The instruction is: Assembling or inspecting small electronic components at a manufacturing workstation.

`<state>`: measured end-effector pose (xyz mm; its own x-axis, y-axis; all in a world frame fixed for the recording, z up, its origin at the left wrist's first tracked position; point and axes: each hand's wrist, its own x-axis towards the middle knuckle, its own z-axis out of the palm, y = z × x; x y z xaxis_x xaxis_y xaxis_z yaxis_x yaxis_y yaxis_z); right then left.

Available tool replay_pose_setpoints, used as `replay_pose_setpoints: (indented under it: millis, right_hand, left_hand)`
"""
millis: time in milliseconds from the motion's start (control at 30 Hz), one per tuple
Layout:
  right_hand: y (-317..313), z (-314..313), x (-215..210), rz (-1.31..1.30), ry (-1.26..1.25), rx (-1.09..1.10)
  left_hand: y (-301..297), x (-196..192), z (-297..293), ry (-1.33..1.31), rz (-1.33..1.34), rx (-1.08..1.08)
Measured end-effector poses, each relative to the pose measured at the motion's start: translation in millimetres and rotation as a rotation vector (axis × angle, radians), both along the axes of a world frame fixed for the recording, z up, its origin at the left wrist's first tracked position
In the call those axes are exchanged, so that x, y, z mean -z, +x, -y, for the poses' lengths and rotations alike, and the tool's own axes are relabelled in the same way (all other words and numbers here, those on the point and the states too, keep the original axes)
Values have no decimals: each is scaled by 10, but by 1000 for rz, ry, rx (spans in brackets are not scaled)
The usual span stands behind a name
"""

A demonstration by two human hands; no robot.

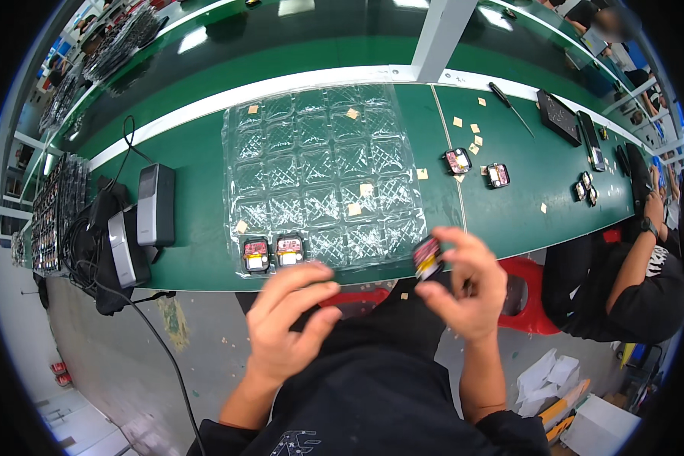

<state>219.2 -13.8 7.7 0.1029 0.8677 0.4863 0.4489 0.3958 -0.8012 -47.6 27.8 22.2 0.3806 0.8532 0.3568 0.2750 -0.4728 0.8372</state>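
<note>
Between the thumb and fingers of my right hand [471, 285] is a small black-cased electronic module [427, 258]. It is held tilted over the table's near edge, and its red circuit board and yellow strip show, slightly blurred. My left hand [289, 319] holds nothing; its fingers are apart and reach toward the near edge of a clear plastic compartment tray [323, 171]. Two similar modules sit in the tray's near-left pockets: one at the corner [255, 255] and another beside it [289, 251], just beyond my left fingers.
Two more modules [457, 161] [498, 175] lie right of the tray on the green table [197, 258], among small tan paper squares. Farther right are a screwdriver [511, 109] and a black box [559, 118]. Grey-black devices [156, 205] with cables stand left. A co-worker [623, 281] sits at right.
</note>
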Motion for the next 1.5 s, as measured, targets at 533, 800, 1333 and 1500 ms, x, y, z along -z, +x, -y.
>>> replay_pose_setpoints:
  millis: [533, 800, 1333, 1500]
  right_hand:
    - [-333, 103, -131, -127, -258, -496]
    - [-538, 229, -69, -920, -733, -333]
    - [-535, 212, -144, -616, -741, -262]
    - [-530, 160, -186, 41, -374, -164]
  left_hand:
    - [93, 393, 216, -1220, 808, 578]
    - [298, 358, 342, -605, 905, 282]
    - [217, 391, 318, -662, 819, 250]
    - [205, 426, 347, -759, 908, 123]
